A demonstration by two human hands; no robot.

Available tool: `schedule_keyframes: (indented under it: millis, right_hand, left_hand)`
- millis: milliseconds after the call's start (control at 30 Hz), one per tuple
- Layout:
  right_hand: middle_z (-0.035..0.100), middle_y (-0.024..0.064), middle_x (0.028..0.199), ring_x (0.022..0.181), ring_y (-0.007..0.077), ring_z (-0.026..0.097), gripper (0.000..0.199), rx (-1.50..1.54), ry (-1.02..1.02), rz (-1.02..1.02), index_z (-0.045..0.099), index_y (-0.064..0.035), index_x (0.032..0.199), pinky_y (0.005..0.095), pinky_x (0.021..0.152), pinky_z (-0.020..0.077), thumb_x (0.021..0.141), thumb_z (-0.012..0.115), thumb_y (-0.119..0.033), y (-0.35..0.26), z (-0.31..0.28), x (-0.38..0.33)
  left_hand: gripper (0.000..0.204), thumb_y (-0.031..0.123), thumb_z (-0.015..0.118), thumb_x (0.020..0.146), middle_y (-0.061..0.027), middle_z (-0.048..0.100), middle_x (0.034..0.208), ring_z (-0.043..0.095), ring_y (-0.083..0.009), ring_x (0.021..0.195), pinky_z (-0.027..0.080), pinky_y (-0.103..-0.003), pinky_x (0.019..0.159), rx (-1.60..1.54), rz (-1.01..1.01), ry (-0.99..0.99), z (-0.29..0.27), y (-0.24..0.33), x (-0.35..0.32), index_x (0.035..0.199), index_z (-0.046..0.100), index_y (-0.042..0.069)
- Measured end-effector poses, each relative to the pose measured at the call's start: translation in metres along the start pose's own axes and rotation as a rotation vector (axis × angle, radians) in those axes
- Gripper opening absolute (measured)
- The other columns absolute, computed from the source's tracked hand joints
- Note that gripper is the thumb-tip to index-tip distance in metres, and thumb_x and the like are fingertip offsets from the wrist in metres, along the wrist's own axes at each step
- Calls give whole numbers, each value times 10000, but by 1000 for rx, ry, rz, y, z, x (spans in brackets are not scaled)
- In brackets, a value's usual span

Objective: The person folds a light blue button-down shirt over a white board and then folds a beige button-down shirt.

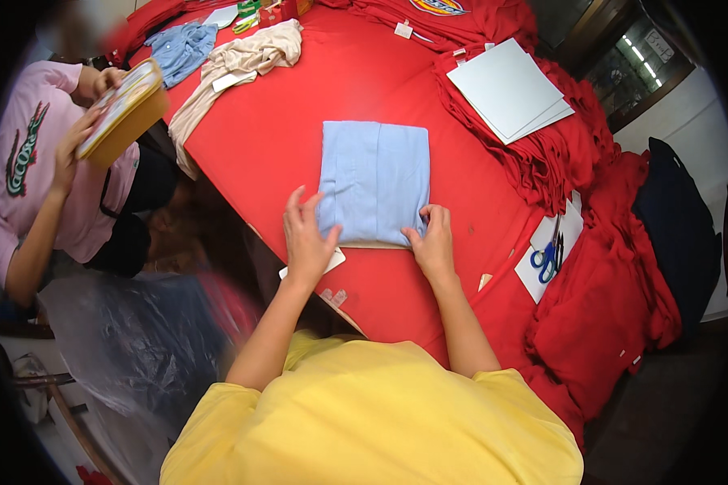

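Red material covered the table (259,170), and the folded pale-blue garment (374,178) lay flat on it between two hands. Beyond and right of the garment, white sheets (505,85) rested on heaped red clothes (505,166); to its right lay blue-handled scissors (547,263), and farther out stood a dark cloth (679,226). Beyond the garment to the left sprawled a beige cloth (251,58). Well left of the garment, a co-worker (48,153) in pink held a yellow box (133,125) — the head was blurred, the box's contents hidden. Nearer than the garment and to its left, a plastic bag (146,339) veiled something dark. The left wrist partly covered a small white card (334,260) just off the garment's near-left corner, and a pale strip under its near edge showed too little to identify. The left hand (306,234), fingers loosely spread and grasping nothing, was at the garment's left edge. The right hand (433,245) bent its thumb and fingers at the near-right corner — whether they pinched the fabric could not be told.
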State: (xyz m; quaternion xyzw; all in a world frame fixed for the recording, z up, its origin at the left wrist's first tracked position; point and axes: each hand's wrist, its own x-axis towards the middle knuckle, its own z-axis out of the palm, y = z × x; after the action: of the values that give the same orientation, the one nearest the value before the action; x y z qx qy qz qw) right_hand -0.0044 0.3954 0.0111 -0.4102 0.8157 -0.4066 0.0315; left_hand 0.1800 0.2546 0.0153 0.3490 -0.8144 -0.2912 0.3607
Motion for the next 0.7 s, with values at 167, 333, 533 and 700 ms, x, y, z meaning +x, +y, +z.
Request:
schedule_keyframes:
  millis: [167,333,533,700]
  right_hand:
    - [496,169,1253,1132,351,504,586,-267,-59,44,478,-33,1236,432,930,412,775,753,-269,-48,-35,16]
    - [377,171,1446,1337,342,350,615,-62,215,-385,430,-78,1365,547,1081,238,852,664,-325,-106,-69,77]
    - [318,134,1507,1408,318,253,542,-307,229,-485,413,-121,1414,584,1125,135,939,520,-358,-97,30,136]
    - [369,127,1482,1418,320,231,504,-532,-56,-129,435,-130,1403,619,1109,123,949,499,-339,-37,97,123]
  left_hand:
    - [654,316,725,750,-102,333,1497,233,-371,1401,172,-568,1126,313,463,-285,8,36,7,1339,501,145]
    - [647,346,702,781,-50,392,1473,284,-348,1386,201,-585,1114,355,517,-380,28,23,-2,1364,484,172]
    - [553,311,642,850,-46,451,1430,348,-312,1362,279,-558,1090,326,520,-389,43,11,-8,1366,486,189]
    - [501,294,629,868,-28,476,1411,363,-313,1355,311,-556,1071,339,488,-355,47,7,-17,1344,511,197]
